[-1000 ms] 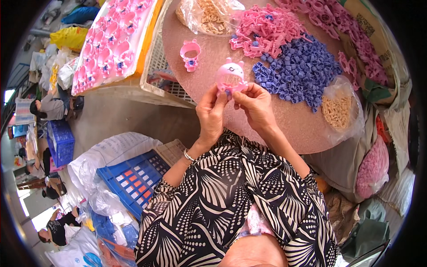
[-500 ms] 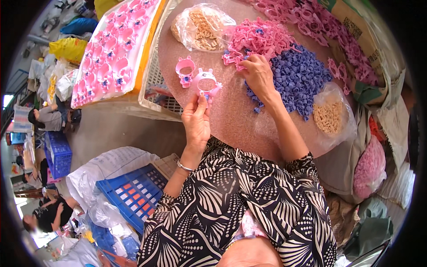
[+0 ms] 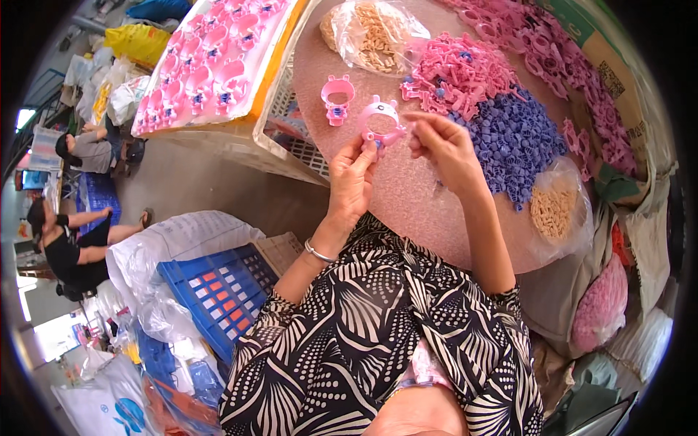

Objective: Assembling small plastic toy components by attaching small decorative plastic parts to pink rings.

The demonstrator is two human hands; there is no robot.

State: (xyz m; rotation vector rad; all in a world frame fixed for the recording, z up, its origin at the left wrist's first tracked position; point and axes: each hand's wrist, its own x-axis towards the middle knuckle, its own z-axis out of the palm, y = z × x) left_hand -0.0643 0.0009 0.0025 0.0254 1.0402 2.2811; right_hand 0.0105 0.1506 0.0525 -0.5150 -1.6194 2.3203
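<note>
My left hand [image 3: 352, 180] grips a pink plastic animal-shaped toy [image 3: 388, 110] with eared head and a round opening, its lower end between thumb and fingers. Just right of it, my right hand [image 3: 449, 151] is closed in a pinch; whatever its fingertips hold is too small to make out. A similar pink toy [image 3: 337, 114] with blue at its middle lies on the round table [image 3: 407, 196], left of the held one. Beyond my right hand are a heap of small pink parts [image 3: 465, 67] and a heap of small blue-purple parts [image 3: 512, 138].
Clear bags of tan pieces [image 3: 376, 36] [image 3: 552, 211] sit at the table's far left and right. A board of finished-looking pink toys [image 3: 218, 58] rests on a pale crate [image 3: 305, 152]. A blue basket [image 3: 182, 280] stands low left. Co-workers [image 3: 65, 251] are farther left.
My right hand has come back from the pink heap to beside the held toy. The view has shifted, and a person at the far left has changed posture.
</note>
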